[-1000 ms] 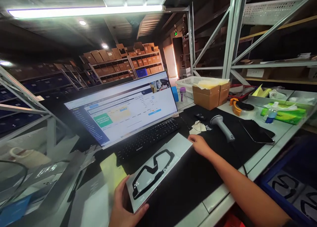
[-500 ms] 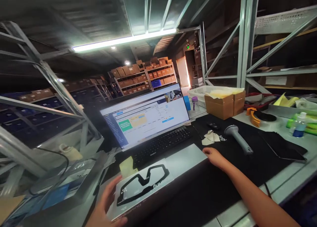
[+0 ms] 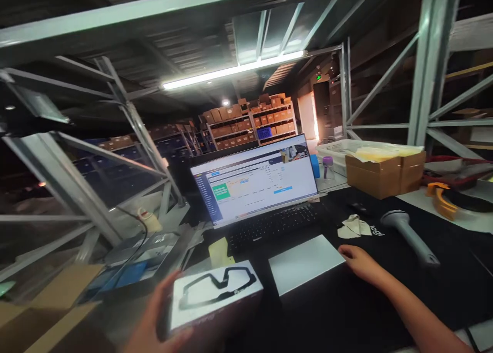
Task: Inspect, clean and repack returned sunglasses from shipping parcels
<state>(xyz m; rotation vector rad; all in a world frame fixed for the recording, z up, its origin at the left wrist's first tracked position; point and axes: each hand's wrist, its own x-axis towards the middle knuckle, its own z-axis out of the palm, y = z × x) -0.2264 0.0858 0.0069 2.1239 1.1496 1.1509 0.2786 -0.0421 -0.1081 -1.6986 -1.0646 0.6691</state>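
At lower centre of the frame, the left hand [image 3: 154, 317] grips a white box printed with a glasses outline [image 3: 215, 294] — the right hand [image 3: 356, 260] rests on the black mat [image 3: 365, 301], touching a plain grey box [image 3: 306, 263] below the keyboard [image 3: 275, 224] and lit monitor [image 3: 256, 183].

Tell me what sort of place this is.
Most likely a warehouse packing or dispatch desk. Metal racking surrounds it, far shelves hold rows of cardboard boxes, and a handheld barcode scanner lies beside a monitor. The left hand holds a white product box.
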